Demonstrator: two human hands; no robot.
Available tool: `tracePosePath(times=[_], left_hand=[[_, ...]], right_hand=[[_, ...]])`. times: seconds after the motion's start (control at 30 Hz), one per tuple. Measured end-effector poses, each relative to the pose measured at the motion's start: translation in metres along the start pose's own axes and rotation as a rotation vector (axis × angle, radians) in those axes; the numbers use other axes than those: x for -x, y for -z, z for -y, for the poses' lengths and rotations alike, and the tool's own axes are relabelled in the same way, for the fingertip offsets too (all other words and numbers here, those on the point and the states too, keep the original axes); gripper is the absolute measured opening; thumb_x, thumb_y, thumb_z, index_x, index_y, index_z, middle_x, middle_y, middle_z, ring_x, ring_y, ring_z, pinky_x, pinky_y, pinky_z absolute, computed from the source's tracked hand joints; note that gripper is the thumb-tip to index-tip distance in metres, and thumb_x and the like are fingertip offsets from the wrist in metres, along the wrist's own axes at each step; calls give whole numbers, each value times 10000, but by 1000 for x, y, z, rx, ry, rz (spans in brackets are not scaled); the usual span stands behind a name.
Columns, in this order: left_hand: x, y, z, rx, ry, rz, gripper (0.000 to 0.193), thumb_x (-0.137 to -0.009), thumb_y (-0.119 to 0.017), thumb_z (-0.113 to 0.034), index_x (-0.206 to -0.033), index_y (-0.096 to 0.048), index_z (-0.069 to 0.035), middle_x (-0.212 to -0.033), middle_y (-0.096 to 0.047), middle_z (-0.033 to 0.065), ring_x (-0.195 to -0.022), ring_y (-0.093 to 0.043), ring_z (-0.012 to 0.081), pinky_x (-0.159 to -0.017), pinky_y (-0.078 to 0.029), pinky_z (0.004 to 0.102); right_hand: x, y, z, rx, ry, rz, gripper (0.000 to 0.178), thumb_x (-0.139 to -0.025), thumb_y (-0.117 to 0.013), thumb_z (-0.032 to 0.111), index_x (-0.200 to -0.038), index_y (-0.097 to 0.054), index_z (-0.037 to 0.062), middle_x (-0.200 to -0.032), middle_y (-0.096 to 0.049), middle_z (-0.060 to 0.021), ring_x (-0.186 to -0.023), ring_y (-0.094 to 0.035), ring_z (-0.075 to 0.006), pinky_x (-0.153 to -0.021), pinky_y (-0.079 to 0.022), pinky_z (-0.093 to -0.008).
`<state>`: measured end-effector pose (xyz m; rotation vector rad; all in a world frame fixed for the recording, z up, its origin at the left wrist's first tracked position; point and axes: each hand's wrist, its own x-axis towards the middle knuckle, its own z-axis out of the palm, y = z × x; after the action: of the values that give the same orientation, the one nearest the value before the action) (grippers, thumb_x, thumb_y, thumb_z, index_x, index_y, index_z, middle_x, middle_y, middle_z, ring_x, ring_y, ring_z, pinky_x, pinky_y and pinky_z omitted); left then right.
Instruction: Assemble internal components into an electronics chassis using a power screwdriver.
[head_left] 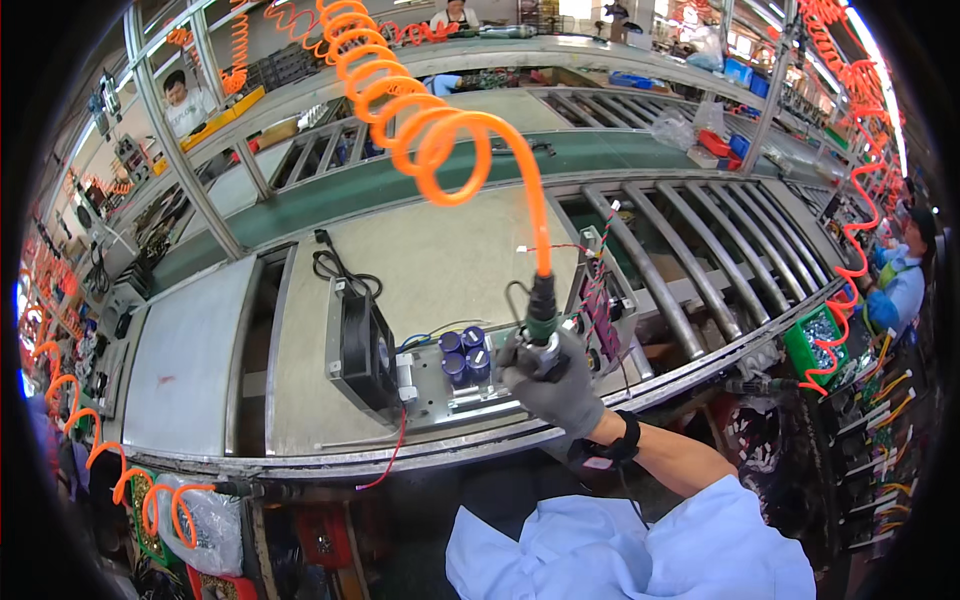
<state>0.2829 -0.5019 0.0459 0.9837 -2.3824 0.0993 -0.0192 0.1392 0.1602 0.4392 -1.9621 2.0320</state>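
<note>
On the factory desk [440, 260], your right hand [550, 385] has its fingers wrapped around the screwdriver [540, 315] at the chassis's [450, 385] three o'clock; wires look loose.

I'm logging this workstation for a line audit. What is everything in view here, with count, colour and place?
air screwdriver: one, dark with green collar, upright over the metal chassis
coiled air hose: one, orange, running from the tool up and away
metal chassis: one, grey, on the workbench
fan: one, black, at the chassis's left end
capacitors: a few, blue, in the middle of the chassis
workbench: one, grey, in front of the person
green bin: one, right of the bench
right hand: grey glove, gripping the screwdriver
left hand: not in view
</note>
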Motion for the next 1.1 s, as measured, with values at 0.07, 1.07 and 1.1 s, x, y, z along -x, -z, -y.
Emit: tracePosePath(times=[0.07, 1.07, 1.1], left_hand=[[1, 2, 4, -3, 1, -1, 157, -915, -625, -121, -959, -676, 21, -886, -667, 229, -868, -656, 409, -805, -519, 478], [30, 36, 52, -90, -13, 15, 253, -939, -603, -90, -1153, -683, 19, -1107, -680, 239, -1102, -629, 426, -978, -500, 483], [37, 38, 47, -99, -38, -53, 265, -933, -605, -97, -1163, -687, 6, -1125, -678, 235, -1120, -622, 421, -992, -496, 487]], right_hand=[[4, 6, -24, -50, -14, -47, 208, -833, -680, -71, -1018, -661, 20, -900, -713, -56, -801, -688, -121, -724, -569, -289], [4, 58, -95, -124, -72, -142, 279, -824, -674, -73, -1072, -636, 49, -1013, -698, -66, -918, -690, -153, -795, -591, -329], [3, 58, -101, -85, -4, -146, 302, -819, -673, -79, -1090, -642, 52, -1022, -699, -60, -910, -678, -146, -781, -586, -327]])
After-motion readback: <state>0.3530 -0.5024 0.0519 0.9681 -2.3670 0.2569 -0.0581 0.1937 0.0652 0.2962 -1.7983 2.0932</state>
